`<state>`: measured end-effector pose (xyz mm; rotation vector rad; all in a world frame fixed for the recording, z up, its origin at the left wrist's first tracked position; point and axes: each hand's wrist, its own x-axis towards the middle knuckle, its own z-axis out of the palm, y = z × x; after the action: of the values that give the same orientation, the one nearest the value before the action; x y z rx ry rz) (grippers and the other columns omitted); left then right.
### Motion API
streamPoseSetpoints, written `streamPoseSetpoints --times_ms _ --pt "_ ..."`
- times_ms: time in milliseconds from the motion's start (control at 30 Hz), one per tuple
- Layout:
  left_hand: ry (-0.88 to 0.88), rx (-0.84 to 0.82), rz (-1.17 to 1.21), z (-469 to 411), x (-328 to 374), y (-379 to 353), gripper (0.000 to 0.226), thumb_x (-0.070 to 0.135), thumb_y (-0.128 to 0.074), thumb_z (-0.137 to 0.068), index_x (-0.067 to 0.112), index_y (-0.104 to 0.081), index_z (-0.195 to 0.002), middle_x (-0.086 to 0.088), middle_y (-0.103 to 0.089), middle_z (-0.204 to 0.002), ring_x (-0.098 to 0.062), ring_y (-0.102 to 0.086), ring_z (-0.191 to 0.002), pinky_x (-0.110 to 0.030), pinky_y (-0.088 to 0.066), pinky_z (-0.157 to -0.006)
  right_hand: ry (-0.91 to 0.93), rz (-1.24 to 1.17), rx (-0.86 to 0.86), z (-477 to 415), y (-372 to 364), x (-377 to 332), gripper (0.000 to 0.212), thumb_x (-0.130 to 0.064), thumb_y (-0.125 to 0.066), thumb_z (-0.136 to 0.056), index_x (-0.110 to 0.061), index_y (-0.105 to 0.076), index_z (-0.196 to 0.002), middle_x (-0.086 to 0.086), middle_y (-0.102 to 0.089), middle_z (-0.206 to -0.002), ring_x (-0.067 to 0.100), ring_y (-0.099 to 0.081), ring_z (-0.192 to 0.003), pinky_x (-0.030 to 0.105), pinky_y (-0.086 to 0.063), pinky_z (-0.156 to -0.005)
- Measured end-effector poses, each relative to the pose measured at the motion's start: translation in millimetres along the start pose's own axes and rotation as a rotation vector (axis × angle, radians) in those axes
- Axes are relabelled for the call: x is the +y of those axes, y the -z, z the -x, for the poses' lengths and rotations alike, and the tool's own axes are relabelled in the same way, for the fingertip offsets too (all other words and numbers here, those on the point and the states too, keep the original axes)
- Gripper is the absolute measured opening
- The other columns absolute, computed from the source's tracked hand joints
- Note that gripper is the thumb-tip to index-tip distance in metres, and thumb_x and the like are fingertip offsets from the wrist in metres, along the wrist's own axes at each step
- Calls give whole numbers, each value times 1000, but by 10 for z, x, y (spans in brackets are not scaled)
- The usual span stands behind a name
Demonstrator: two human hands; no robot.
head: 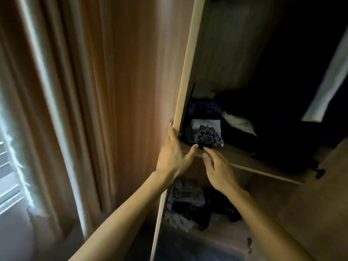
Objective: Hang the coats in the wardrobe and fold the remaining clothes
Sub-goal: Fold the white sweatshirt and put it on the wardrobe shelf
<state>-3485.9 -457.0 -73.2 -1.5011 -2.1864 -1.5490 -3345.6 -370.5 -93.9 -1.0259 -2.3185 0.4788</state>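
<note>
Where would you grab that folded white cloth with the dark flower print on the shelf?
Probably its front edge, pinched top and bottom, coming in from the open front. The folded white cloth lies near the lip of the shelf, with the side panel close on its left and dark clothes behind, so the front looks freest.

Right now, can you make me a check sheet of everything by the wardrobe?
Surface: wooden shelf, clothes on it.
Job's things: folded white cloth with flower print; dark clothes beside it.
Clutter: loose clothes pile on the lower shelf.
Grips: left grip open, fingers on the wardrobe panel edge; right grip open at the shelf's front, holding nothing.
Cables: nothing seen.
Surroundings: curtain and bright window on the left; wardrobe inside very dark.
</note>
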Motion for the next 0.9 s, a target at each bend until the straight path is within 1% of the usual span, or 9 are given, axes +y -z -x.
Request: streamPoseSetpoints --times_ms 100,167,233,267,333,433,567,700,900 --pt "-71 -58 19 56 144 -239 84 57 -55 -83 18 -9 -141 -8 -42 -135 -27 -56 -108 -31 -48 -82 -56 45 29 107 160 167 44 -40 -34 -100 -25 -42 -140 -4 -44 -144 15 -41 -131 31 -35 -104" --pt "-137 -115 10 73 235 -429 91 63 -52 -83 19 -1 -145 -10 -36 -143 -25 -51 -118 -29 -45 -89 -96 61 53 166 277 281 45 -42 -34 -99 -26 -41 -141 -4 -43 -144 16 -40 -131 33 -36 -105" --pt "-192 -189 -19 64 327 -628 97 69 -48 -82 21 5 -147 -10 -20 -153 -25 -39 -131 -32 -40 -101 -132 55 77 220 397 402 47 -45 -32 -99 -26 -40 -141 -4 -43 -144 16 -40 -132 36 -37 -106" --pt "-230 -226 -43 44 374 -719 98 71 -46 -81 21 7 -148 -7 -13 -155 -24 -36 -134 -32 -39 -102 -141 50 91 248 454 472 47 -46 -32 -98 -27 -40 -141 -4 -43 -144 15 -40 -132 38 -38 -107" --pt "-324 -284 -106 -21 468 -886 97 75 -39 -81 21 6 -148 -3 -11 -155 -24 -41 -130 -32 -44 -96 -158 33 114 299 570 628 45 -44 -31 -99 -29 -40 -141 -5 -43 -145 14 -39 -133 39 -37 -107" --pt "-455 -349 -224 -160 594 -1153 92 77 -25 -82 22 7 -148 -6 -8 -156 -28 -41 -130 -36 -48 -92 -182 49 134 335 735 912 44 -42 -30 -100 -29 -40 -141 -5 -43 -144 14 -40 -131 31 -36 -103" --pt "-556 -409 -348 -394 728 -1625 83 72 -22 -87 28 11 -148 -5 12 -158 -26 -6 -145 -44 -29 -110 -215 29 178 277 948 1289 44 -42 -31 -100 -29 -40 -141 -5 -43 -144 14 -41 -131 29 -36 -102" --pt "-571 -437 -426 -617 841 -2117 82 65 -29 -90 25 13 -148 -2 17 -157 -23 6 -145 -48 -21 -115 -162 10 197 100 1152 1603 44 -42 -31 -100 -27 -40 -141 -5 -44 -144 13 -40 -132 34 -38 -107" --pt "-465 -443 -429 -926 1021 -2562 89 60 -40 -90 20 14 -148 -5 22 -155 -24 11 -144 -47 -17 -116 -114 8 196 -272 1378 1966 44 -44 -32 -100 -28 -40 -141 -6 -44 -143 11 -41 -131 29 -35 -106"
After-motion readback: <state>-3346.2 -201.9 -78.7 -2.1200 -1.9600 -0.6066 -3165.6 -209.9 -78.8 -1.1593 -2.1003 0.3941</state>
